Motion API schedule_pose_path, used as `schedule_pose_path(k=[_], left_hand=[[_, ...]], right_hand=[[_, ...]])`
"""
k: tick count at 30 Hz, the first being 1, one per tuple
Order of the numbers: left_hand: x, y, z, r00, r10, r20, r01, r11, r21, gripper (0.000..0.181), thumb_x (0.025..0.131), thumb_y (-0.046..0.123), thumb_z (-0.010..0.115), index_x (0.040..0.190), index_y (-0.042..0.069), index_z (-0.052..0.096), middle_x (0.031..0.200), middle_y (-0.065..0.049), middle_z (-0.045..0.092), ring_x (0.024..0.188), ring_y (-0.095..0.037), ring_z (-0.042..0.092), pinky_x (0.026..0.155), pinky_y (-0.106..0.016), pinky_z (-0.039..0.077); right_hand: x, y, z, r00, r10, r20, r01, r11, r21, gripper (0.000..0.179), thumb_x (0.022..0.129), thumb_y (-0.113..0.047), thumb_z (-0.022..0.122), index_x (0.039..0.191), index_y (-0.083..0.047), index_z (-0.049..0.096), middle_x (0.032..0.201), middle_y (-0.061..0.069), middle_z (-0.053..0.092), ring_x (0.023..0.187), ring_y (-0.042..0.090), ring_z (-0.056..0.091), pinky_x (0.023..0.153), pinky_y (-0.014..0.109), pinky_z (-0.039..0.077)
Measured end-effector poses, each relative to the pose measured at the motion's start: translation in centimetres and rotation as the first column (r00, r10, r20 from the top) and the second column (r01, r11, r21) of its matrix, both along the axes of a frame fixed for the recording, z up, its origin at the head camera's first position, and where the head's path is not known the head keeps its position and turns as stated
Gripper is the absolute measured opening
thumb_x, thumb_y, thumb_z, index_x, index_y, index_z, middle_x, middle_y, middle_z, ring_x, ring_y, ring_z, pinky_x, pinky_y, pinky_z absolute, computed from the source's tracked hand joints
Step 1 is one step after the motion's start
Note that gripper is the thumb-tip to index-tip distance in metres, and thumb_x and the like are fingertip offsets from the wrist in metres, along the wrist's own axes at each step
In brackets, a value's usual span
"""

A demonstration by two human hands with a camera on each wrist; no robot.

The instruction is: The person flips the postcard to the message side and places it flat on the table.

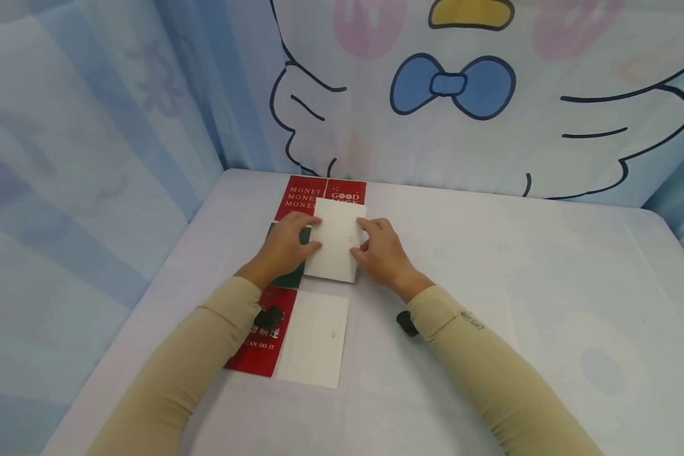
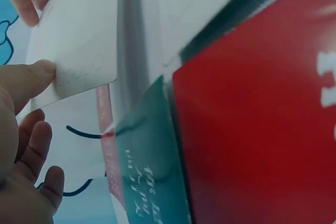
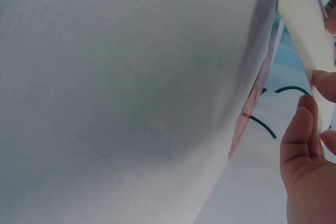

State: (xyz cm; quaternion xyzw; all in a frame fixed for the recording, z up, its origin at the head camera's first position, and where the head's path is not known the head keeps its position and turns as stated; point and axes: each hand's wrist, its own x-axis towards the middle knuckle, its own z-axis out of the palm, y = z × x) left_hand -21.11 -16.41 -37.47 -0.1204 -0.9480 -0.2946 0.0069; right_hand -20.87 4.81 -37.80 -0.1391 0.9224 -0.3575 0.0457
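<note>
Between my two hands is a white card (image 1: pixel 335 240), tilted and raised off the table, with a small faint print near its right edge. My left hand (image 1: pixel 285 244) pinches its left side by thumb and fingers. On the opposite edge, my right hand (image 1: pixel 384 253) pinches it too. In the left wrist view the card (image 2: pixel 84 40) hangs apart from the tabletop, the left thumb (image 2: pixel 26 80) on its face. The card overlaps part of a red GOOD LUCK card (image 1: pixel 348 189) in the head view. A green card (image 1: pixel 287 279) lies under my left hand, partly hidden.
A red card with MONEY printed on it (image 1: pixel 297 197) lies at the back left. Nearer me, another red card (image 1: pixel 259 361) lies partly under my left sleeve, beside a second white card (image 1: pixel 313 339). White cloth covers the table (image 1: pixel 547 304); patterned curtains (image 1: pixel 450 145) hang behind and at the left.
</note>
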Motion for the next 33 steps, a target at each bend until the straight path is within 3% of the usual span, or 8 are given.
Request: schedule_pose_path(k=[7, 12, 23, 33], left_hand=[[-0.6, 0.1, -0.8, 0.998, 0.031, 0.059, -0.023, 0.992, -0.127, 0.053, 0.092, 0.026, 0.075, 0.14, 0.01, 0.057, 0.141, -0.014, 0.054, 0.132, -0.03, 0.048, 0.11, -0.049, 0.037], [-0.9, 0.3, -1.1, 0.992, 0.046, 0.113, -0.027, 0.986, -0.162, 0.055, 0.092, 0.027, 0.075, 0.141, 0.013, 0.056, 0.143, -0.012, 0.052, 0.134, -0.029, 0.045, 0.112, -0.054, 0.033], [-1.1, 0.6, -1.5, 0.977, 0.023, 0.21, 0.035, 0.962, -0.272, 0.059, 0.091, 0.028, 0.075, 0.144, 0.015, 0.054, 0.148, -0.01, 0.05, 0.14, -0.03, 0.039, 0.111, -0.058, 0.031], [-1.0, 0.1, -2.0, 0.97, 0.014, 0.241, 0.055, 0.959, -0.278, 0.058, 0.093, 0.026, 0.074, 0.146, 0.015, 0.053, 0.145, -0.013, 0.05, 0.137, -0.031, 0.041, 0.11, -0.058, 0.032]], right_hand=[[-0.4, -0.4, -0.3, 0.998, -0.009, 0.065, 0.005, 0.997, 0.072, 0.064, 0.097, -0.018, 0.066, 0.152, -0.004, 0.038, 0.139, 0.018, 0.042, 0.099, 0.024, 0.057, 0.086, 0.032, 0.055], [-0.5, -0.7, -0.6, 0.994, -0.016, 0.105, 0.004, 0.993, 0.115, 0.064, 0.097, -0.018, 0.067, 0.153, -0.007, 0.039, 0.14, 0.018, 0.038, 0.099, 0.024, 0.055, 0.089, 0.034, 0.053], [-0.4, -1.0, -1.0, 0.983, 0.034, 0.182, -0.083, 0.961, 0.264, 0.069, 0.094, -0.021, 0.07, 0.153, -0.004, 0.038, 0.141, 0.02, 0.041, 0.119, 0.031, 0.05, 0.105, 0.042, 0.045], [-0.2, -1.3, -1.1, 0.978, 0.046, 0.206, -0.102, 0.957, 0.273, 0.069, 0.095, -0.022, 0.071, 0.153, -0.004, 0.038, 0.139, 0.02, 0.042, 0.117, 0.03, 0.05, 0.104, 0.042, 0.045]])
